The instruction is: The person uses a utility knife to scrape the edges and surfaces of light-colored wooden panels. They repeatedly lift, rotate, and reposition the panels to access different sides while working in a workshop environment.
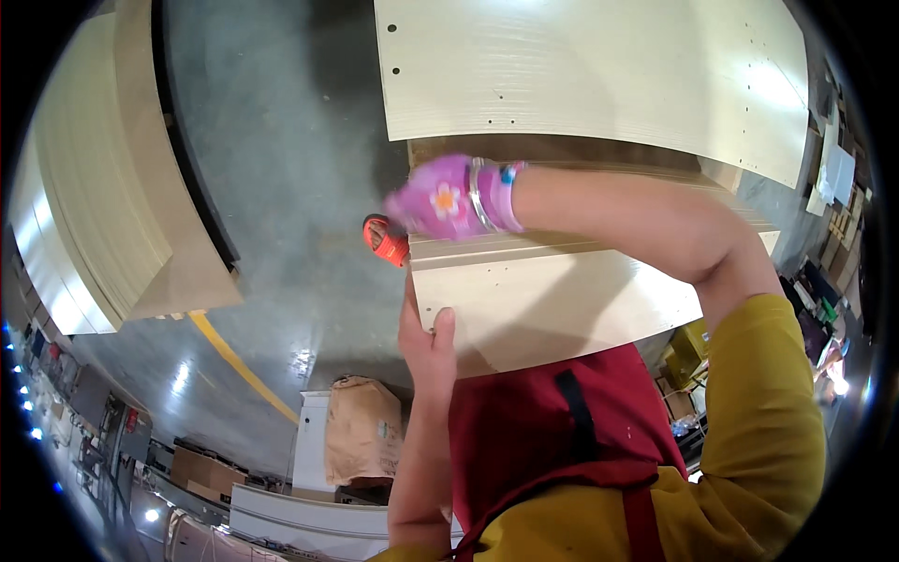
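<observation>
Head view. Left hand: bare, closed on the left end of the near panel, thumb laid over the pale face, the other fingers mostly hidden beyond the edge. Right hand: in a purple glove with a white-and-orange flower, a silvery band across the wrist part; blurred, placed at the far left corner of the near panel, the arm reaching across from the right. Whether its fingers are open or closed, and whether they touch the wood, cannot be told.

Near panel: one, cream, with small holes in its face; its near edge lies by the person's red apron, and further board edges run along its far side. Far panel: one, wide, cream, two larger dark holes at its left end, smaller ones elsewhere; lies on the far side, beyond the right hand.

Sandal: orange, worn on a foot, just left of the panel's far left corner. Board stack: pale, many layers, far left, well apart. Floor line: yellow, left. Package: brown, near side, left of the left forearm. Sleeve: mustard, right arm.
</observation>
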`<state>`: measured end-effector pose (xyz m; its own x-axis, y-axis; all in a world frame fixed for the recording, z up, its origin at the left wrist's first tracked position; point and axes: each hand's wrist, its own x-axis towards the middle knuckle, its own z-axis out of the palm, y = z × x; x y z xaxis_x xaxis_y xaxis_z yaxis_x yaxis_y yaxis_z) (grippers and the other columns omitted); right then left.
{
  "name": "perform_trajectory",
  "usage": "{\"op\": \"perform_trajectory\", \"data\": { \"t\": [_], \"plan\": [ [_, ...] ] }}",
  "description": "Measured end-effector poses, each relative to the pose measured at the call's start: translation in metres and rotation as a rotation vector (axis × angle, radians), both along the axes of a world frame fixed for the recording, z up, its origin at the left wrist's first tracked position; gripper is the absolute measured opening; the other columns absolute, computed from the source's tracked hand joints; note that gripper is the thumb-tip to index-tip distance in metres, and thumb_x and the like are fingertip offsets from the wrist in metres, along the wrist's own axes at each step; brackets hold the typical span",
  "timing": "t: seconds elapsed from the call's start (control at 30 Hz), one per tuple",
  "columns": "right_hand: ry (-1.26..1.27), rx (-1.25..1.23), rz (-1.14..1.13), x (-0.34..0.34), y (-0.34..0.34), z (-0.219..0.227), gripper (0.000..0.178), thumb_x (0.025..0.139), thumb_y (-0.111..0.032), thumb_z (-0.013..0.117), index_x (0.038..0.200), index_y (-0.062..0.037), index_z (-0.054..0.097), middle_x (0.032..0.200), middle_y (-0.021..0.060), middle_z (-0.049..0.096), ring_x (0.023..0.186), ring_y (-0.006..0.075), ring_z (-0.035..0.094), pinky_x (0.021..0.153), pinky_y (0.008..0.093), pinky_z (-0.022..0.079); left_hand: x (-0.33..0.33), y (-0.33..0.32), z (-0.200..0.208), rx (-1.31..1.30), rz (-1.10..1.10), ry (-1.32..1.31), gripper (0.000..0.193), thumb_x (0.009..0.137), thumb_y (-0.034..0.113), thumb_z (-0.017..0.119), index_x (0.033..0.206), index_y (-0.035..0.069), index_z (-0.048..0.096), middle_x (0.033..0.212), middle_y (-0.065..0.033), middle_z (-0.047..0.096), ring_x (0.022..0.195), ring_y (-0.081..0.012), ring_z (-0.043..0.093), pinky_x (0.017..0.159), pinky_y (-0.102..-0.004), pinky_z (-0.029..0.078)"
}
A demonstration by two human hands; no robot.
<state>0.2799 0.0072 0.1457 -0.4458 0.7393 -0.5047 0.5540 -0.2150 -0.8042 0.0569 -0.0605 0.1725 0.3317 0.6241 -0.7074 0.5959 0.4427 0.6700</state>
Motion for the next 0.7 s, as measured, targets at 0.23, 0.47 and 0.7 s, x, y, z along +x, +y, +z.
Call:
{"op": "perform_trajectory", "data": {
  "t": [0.23, 0.47, 0.7],
  "plan": [
    [0.119, 0.069, -0.055, 0.001, 0.004, -0.009, 0.022, 0.079, -0.016, 0.059, 0.100, -0.0095, 0.062, 0.077, 0.0109, 0.065, 0.068, 0.0276, 0.062, 0.060, 0.0367, 0.048, -0.001, -0.003, -0.001, -0.006, -0.011, 0.026, 0.058, 0.086, 0.018, 0.057, 0.137, -0.003, 0.040, 0.126, -0.0154, 0.055, 0.114, -0.0221, 0.053, 0.097, -0.0328, 0.040],
    [0.446, 0.119, -0.221, 0.001, 0.004, 0.000, 0.021, 0.083, -0.019, 0.059, 0.099, -0.0058, 0.060, 0.073, 0.0137, 0.063, 0.070, 0.0314, 0.062, 0.061, 0.0384, 0.048, -0.008, -0.006, -0.001, -0.022, 0.006, -0.007, 0.056, 0.087, 0.017, 0.056, 0.138, -0.003, 0.040, 0.125, -0.0159, 0.055, 0.112, -0.0217, 0.053, 0.097, -0.0322, 0.040],
    [-0.218, 0.078, 0.207, 0.005, 0.001, 0.023, 0.014, 0.086, -0.015, 0.054, 0.096, -0.0063, 0.059, 0.071, 0.0136, 0.063, 0.066, 0.0333, 0.063, 0.058, 0.0421, 0.048, 0.003, -0.004, 0.000, -0.033, 0.038, -0.059, 0.057, 0.087, 0.016, 0.057, 0.138, -0.003, 0.039, 0.123, -0.0162, 0.055, 0.112, -0.0226, 0.054, 0.097, -0.0322, 0.039]
  ]
}}
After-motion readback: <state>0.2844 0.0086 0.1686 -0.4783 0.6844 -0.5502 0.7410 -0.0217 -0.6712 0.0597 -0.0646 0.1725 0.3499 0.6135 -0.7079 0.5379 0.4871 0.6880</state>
